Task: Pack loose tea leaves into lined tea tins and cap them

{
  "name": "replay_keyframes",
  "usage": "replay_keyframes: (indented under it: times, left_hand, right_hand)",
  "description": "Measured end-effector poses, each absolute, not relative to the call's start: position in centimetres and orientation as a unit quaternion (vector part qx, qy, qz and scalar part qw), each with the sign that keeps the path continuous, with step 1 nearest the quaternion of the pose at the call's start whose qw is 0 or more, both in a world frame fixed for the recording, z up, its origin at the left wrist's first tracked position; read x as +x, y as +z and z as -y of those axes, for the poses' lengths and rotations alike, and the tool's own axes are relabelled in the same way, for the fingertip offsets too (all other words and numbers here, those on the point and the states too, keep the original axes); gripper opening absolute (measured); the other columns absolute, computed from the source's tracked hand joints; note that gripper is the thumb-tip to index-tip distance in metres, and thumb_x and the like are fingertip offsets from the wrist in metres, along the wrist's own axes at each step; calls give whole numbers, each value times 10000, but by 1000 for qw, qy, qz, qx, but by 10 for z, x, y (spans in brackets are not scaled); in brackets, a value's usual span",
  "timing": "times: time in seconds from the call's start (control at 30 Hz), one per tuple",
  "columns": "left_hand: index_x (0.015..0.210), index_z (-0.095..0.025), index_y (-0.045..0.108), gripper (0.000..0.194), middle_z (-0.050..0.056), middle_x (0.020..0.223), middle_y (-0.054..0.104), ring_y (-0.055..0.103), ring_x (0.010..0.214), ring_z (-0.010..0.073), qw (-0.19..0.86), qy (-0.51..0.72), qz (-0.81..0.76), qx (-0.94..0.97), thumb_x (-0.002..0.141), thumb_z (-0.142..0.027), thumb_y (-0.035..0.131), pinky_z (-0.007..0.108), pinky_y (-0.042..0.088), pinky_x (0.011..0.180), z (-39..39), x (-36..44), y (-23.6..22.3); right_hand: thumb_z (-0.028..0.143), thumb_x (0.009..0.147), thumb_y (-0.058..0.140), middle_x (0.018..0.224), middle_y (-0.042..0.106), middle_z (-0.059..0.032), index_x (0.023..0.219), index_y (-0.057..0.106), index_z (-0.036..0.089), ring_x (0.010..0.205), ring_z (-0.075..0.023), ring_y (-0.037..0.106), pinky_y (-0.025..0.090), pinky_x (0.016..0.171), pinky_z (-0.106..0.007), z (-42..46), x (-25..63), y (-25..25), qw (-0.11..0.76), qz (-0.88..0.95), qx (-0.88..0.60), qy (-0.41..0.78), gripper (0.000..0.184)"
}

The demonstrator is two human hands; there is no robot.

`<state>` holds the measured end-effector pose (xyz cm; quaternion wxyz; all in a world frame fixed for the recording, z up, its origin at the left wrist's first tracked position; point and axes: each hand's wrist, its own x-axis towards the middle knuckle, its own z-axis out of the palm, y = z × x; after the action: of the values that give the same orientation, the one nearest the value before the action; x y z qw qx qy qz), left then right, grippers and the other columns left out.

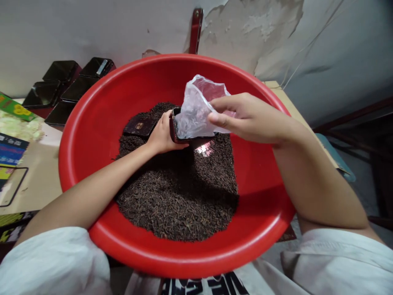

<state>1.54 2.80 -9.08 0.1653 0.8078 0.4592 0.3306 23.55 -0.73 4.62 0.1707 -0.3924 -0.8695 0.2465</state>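
My left hand (pixel 167 133) grips a dark tin (pixel 175 130) by its side, tilted above the basin. A clear plastic bag (pixel 196 116) stands partly inside the tin, its mouth spread open above the rim. The bag's edge is pinched between the thumb and fingers of my right hand (pixel 235 116). Below lies a heap of dark loose tea leaves (pixel 178 205) in a big red basin (pixel 258 164). A dark lid with a small gold mark (pixel 139 126) rests on the leaves, left of my left hand. The tin's inside is mostly hidden by the bag.
Several dark tins (pixel 59 73) stand at the left against the wall. Closer on that side are a green packet (pixel 15 107) and a blue printed packet (pixel 12 149) on cardboard. A dark red strip (pixel 195 30) leans on the wall behind the basin.
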Motion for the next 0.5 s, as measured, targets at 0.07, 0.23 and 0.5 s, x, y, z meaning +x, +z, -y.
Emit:
replay_keyframes:
  times: [0.07, 0.23, 0.5]
  left_hand:
    - [1282, -155, 254, 1051, 199, 1289, 460, 464, 1227, 374, 142, 331, -441, 822, 451, -431, 835, 536, 405, 1026, -25, 18, -92]
    - [1310, -149, 230, 1060, 194, 1266, 466, 491, 1190, 368, 77, 328, -347, 875, 481, -454, 815, 534, 418, 1012, -19, 24, -99]
    - [1321, -147, 195, 1044, 205, 1236, 474, 517, 1146, 365, 38, 325, -270, 905, 534, -519, 772, 540, 468, 940, -18, 25, -103]
  right_hand:
    - [770, 815, 234, 609, 416, 11, 600, 400, 182, 543, -78, 368, 315, 520, -245, 8, 234, 44, 169, 847, -422, 275, 648]
    - [719, 862, 190, 537, 415, 10, 547, 419, 172, 530, -81, 409, 339, 542, -238, 2, 224, 29, 191, 804, -514, 231, 672]
    - [324, 918, 448, 625, 553, -10, 611, 559, 155, 650, -111, 534, 433, 687, -261, 4, 213, 25, 260, 772, -501, 291, 368]
